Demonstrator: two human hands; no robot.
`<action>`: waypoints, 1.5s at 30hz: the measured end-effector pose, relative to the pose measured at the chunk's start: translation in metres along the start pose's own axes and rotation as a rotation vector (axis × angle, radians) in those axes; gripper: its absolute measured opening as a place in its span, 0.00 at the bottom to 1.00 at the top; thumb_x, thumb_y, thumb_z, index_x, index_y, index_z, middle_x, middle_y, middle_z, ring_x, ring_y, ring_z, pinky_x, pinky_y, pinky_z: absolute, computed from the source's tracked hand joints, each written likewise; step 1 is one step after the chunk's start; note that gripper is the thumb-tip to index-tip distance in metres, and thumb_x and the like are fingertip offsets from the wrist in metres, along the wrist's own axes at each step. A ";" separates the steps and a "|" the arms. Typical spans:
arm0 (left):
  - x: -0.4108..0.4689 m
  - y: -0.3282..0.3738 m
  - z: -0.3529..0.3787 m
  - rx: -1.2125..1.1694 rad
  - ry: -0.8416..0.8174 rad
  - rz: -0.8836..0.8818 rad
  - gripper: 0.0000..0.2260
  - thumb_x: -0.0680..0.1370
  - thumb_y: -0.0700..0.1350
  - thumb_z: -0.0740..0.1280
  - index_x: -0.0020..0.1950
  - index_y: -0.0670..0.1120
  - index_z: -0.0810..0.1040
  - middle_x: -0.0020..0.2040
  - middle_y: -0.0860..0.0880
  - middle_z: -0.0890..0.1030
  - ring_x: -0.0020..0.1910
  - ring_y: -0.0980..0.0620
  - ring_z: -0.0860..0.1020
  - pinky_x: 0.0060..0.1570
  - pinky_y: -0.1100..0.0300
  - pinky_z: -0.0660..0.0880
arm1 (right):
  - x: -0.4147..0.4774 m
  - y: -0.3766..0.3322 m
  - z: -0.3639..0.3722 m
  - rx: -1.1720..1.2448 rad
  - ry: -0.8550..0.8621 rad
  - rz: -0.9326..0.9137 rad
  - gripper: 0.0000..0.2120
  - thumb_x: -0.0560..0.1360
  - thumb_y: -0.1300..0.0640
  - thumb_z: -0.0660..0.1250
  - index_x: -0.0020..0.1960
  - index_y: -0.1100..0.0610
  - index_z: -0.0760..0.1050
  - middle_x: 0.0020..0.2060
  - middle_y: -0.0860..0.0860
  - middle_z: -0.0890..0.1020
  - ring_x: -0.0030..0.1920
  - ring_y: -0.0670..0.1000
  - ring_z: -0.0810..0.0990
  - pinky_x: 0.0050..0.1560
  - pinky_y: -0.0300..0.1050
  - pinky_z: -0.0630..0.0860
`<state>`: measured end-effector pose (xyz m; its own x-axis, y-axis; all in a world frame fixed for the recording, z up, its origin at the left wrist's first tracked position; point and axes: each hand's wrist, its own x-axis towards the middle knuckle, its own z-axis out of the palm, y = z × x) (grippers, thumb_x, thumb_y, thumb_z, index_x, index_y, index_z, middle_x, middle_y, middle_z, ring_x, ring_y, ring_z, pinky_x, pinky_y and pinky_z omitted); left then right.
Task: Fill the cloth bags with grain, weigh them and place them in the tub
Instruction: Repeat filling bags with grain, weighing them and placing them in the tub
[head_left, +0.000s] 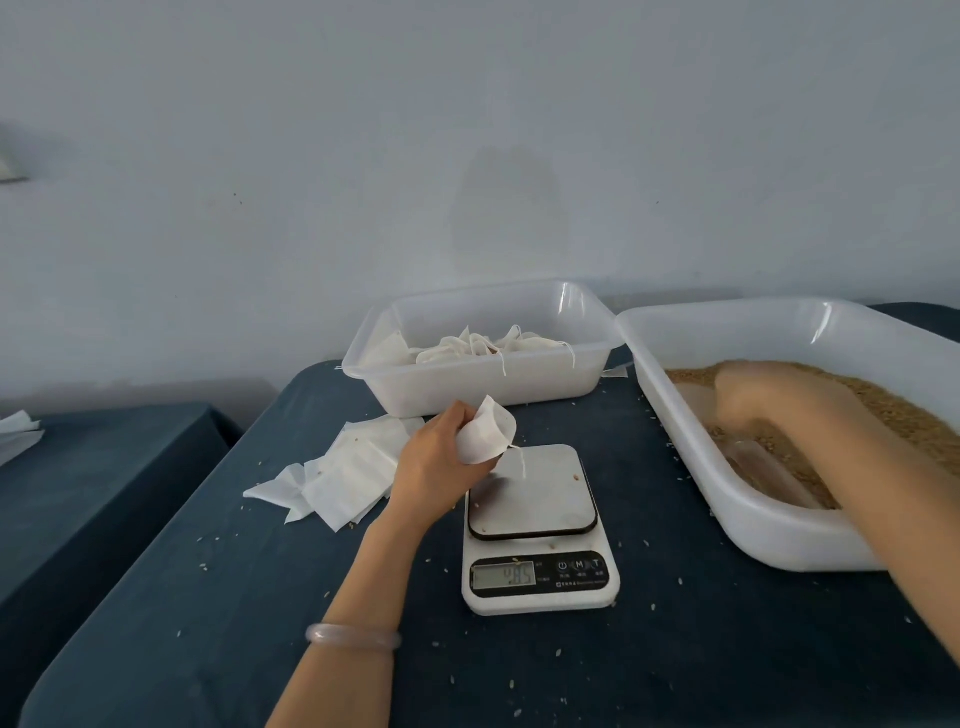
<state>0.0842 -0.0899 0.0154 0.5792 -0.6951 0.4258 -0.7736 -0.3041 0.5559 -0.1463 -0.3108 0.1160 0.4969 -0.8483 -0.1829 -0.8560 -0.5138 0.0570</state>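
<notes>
Cloth bag (485, 431), not yet filled, is gripped in the left hand (434, 467) above the scale (535, 519). Right hand (753, 395) lies blurred in the grain (883, 410); I cannot tell its grip. Filled bags (467, 348) lie in the far-edge tub (467, 395); empty bags (343, 473) wait.

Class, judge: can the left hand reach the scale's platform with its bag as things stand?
Probably yes. The left hand holds the cloth bag right at the platform edge. Only stray grains lie on it, and the right hand is away in the grain tub.
</notes>
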 end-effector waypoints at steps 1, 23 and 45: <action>0.000 -0.001 0.000 -0.004 -0.003 -0.008 0.14 0.71 0.54 0.74 0.48 0.57 0.70 0.43 0.59 0.78 0.42 0.55 0.75 0.36 0.61 0.68 | 0.004 0.006 0.003 -0.067 -0.107 0.004 0.14 0.80 0.62 0.59 0.64 0.64 0.72 0.46 0.53 0.76 0.44 0.50 0.76 0.45 0.42 0.74; -0.003 -0.009 -0.003 -0.003 -0.033 0.011 0.15 0.71 0.56 0.74 0.50 0.61 0.69 0.42 0.63 0.76 0.43 0.58 0.75 0.37 0.65 0.69 | 0.037 0.012 0.015 0.135 0.053 0.303 0.36 0.80 0.67 0.56 0.76 0.69 0.34 0.75 0.69 0.45 0.74 0.68 0.56 0.72 0.54 0.64; -0.004 -0.006 -0.004 -0.004 -0.031 0.021 0.14 0.71 0.56 0.73 0.48 0.63 0.69 0.41 0.62 0.78 0.43 0.66 0.74 0.34 0.69 0.65 | 0.038 0.015 0.034 0.468 -0.168 -0.002 0.27 0.82 0.64 0.54 0.79 0.54 0.54 0.72 0.57 0.68 0.45 0.56 0.82 0.47 0.51 0.76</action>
<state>0.0878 -0.0828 0.0138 0.5542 -0.7215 0.4151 -0.7847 -0.2864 0.5498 -0.1450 -0.3460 0.0764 0.5015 -0.7955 -0.3400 -0.8464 -0.3697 -0.3833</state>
